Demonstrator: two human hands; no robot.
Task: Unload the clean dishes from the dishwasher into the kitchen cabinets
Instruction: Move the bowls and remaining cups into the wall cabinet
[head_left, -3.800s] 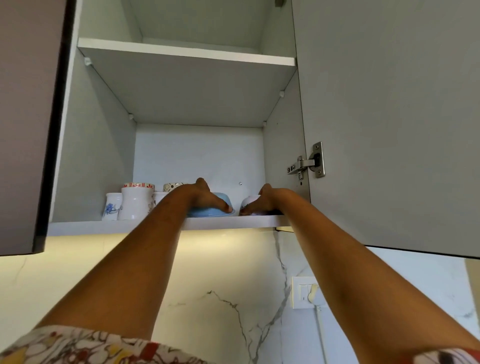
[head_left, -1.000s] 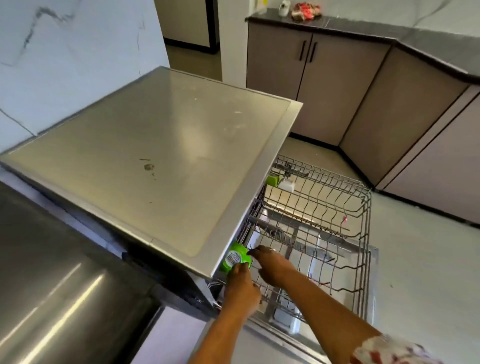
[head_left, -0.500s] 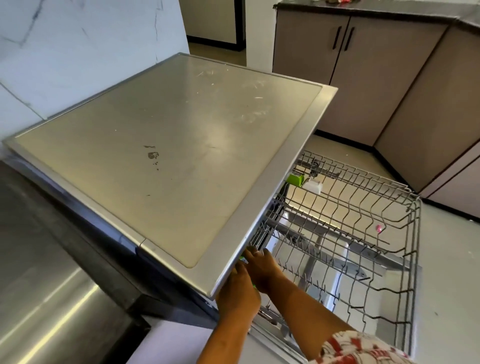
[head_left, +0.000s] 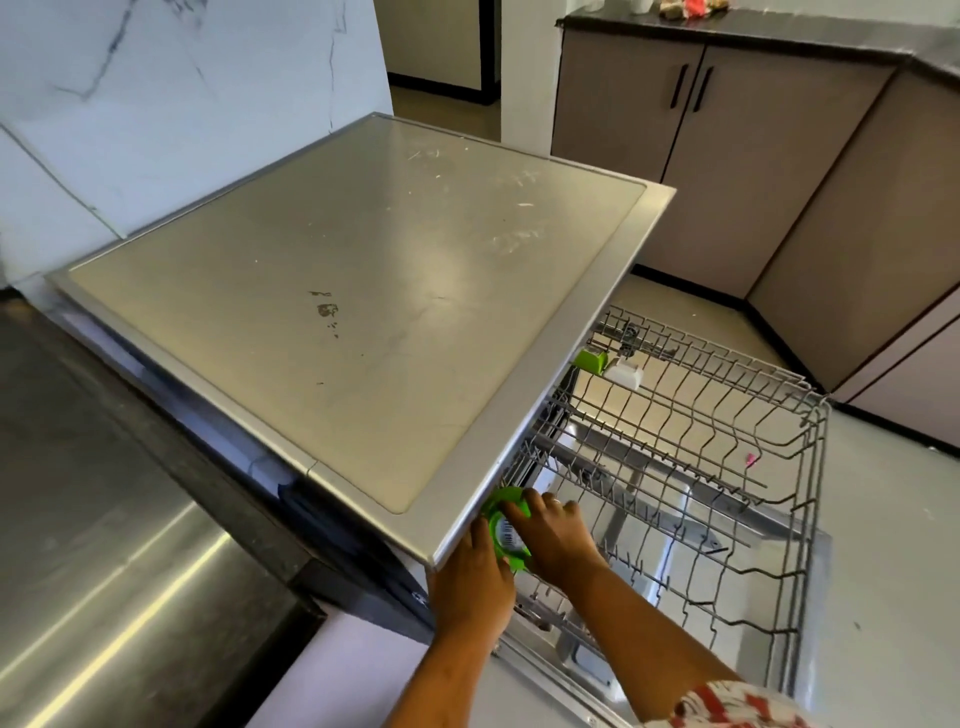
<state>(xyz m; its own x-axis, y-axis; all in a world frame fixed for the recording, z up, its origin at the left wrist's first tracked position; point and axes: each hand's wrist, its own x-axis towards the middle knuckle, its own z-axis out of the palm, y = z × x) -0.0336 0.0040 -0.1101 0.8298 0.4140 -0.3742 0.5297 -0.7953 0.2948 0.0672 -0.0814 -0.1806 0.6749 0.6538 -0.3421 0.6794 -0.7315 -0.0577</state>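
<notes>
The left hand (head_left: 475, 577) and right hand (head_left: 558, 535) had their fingers clamped on the green plastic dish (head_left: 506, 532) at the near corner of the wire rack (head_left: 818, 431), just under the dishwasher (head_left: 363, 291) top, and it looked light, stiff, perhaps slick, best held by its rim.

Our left hand (head_left: 475, 577) and right hand (head_left: 558, 535) reach forward side by side, arms outstretched, both gripping a round green plastic dish (head_left: 497, 517).
</notes>
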